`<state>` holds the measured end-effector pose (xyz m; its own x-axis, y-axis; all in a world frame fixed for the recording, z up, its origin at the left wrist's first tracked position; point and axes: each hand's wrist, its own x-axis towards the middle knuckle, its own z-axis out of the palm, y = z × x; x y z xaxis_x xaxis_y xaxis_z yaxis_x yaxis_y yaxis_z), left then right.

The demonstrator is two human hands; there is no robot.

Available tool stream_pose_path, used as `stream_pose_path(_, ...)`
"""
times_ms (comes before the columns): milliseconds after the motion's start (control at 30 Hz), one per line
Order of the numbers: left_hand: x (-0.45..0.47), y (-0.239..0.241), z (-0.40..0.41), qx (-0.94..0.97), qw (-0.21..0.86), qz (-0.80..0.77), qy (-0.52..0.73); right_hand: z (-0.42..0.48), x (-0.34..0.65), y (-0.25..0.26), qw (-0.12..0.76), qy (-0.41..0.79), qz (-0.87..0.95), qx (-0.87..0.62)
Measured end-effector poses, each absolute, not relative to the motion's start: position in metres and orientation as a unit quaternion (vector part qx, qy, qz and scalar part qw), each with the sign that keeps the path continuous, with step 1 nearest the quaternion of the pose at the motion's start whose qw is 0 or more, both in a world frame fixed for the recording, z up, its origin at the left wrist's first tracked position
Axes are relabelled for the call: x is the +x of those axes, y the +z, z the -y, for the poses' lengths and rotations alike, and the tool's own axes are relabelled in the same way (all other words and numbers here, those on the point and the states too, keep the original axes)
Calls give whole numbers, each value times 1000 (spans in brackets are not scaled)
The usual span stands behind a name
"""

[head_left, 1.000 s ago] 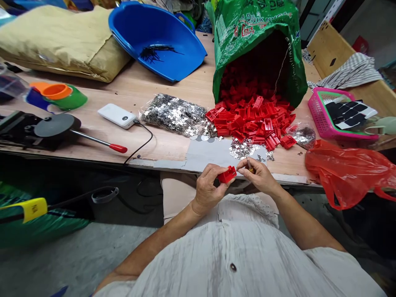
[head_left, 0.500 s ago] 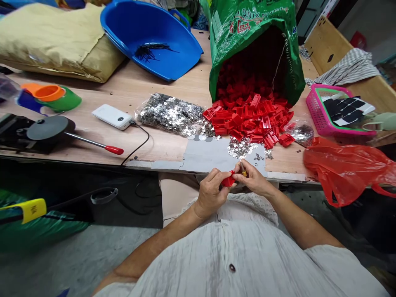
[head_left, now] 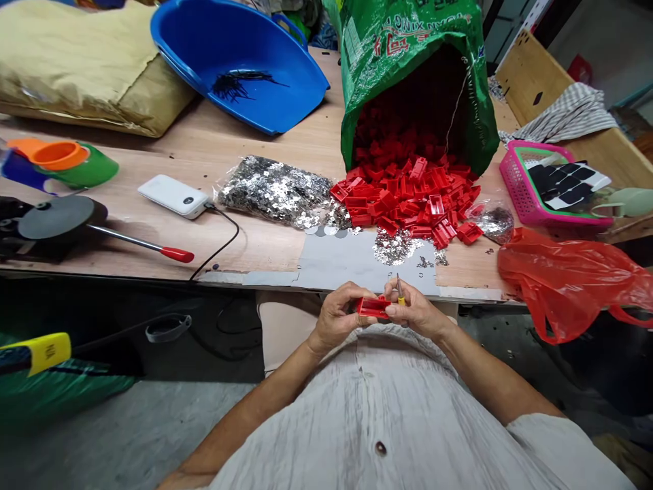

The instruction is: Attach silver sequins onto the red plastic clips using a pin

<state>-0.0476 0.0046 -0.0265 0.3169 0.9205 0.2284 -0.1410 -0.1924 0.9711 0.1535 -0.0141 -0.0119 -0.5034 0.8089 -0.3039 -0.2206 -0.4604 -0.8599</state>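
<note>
Left hand [head_left: 337, 316] grips one end of an open red plastic housing [head_left: 371, 308] off the bench's [head_left: 260, 253] front edge; right hand [head_left: 415, 312] steadies the other, it seems, clasping a yellow-banded pointed tool [head_left: 400, 297]. Remotely, I judge metal pieces [head_left: 392, 248] heaped near that edge for reach.

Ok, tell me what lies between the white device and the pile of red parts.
In the head view, a clear bag of silver pieces and part of the black cable lie between them.
</note>
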Motion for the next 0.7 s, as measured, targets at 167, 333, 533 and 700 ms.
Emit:
stream_pose_path(167, -51, -30, -7, 424, 707, -316, 470, -21, 164, -5, 283, 604, 590, -454)
stream_pose_path(333, -51, -24, -3, 359, 751, -320, 452, -76, 180, -10, 237, 197, 750, -586)
stream_pose_path(533, -53, -21, -4, 339, 752, -342, 449, -105, 171, -6, 106, 129, 792, -587)
stream_pose_path(700, -55, -21, -5, 325, 754, -349, 452, -114, 168, 2, 89, 163, 787, -589)
